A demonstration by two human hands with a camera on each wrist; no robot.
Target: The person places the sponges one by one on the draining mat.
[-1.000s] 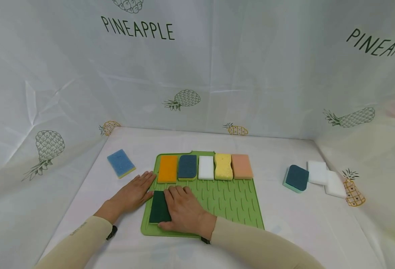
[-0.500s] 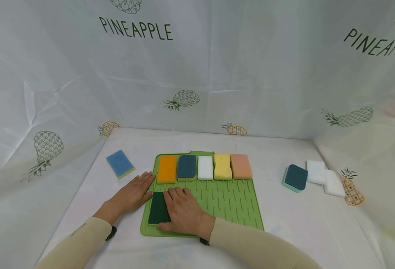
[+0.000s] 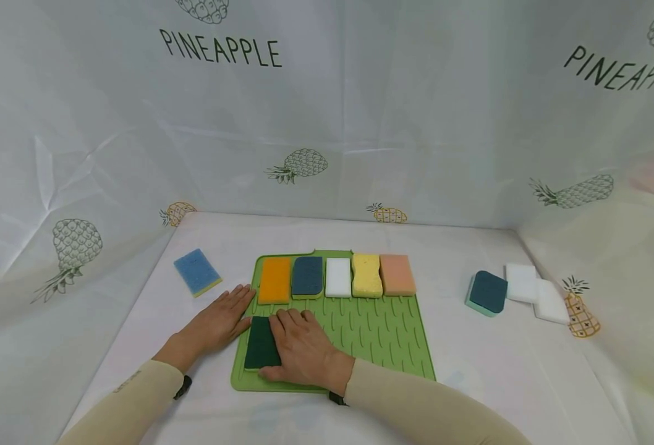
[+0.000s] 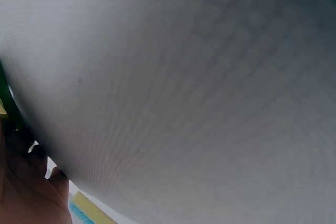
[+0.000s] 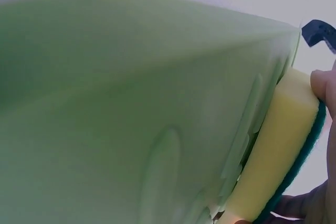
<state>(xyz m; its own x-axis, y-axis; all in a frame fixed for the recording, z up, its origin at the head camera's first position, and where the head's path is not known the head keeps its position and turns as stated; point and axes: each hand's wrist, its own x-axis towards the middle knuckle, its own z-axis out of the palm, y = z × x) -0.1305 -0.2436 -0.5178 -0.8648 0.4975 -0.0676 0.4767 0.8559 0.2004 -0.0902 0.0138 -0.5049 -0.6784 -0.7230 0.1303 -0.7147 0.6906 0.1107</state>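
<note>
A dish sponge (image 3: pixel 263 343) with a dark green scouring top lies on the front left of a green ribbed mat (image 3: pixel 382 330). My right hand (image 3: pixel 305 347) grips it by its right part, thumb at the near edge and fingers at the far one. Its thick yellow foam (image 5: pixel 281 140) shows side-on in the right wrist view, against the mat. My left hand (image 3: pixel 216 324) lies with fingers extended at the mat's left edge, thumb close to the sponge's far left corner. Only part of that hand shows in the left wrist view, where the pale table surface fills most of the picture.
Along the mat's back stand orange (image 3: pixel 274 280), dark blue (image 3: pixel 307 276), white (image 3: pixel 338 277), yellow (image 3: pixel 366 275) and peach (image 3: pixel 397 274) sponges. A blue sponge (image 3: pixel 197 272) lies to the left. At right are a dark teal sponge (image 3: pixel 487 292) and two white pads (image 3: pixel 522 282).
</note>
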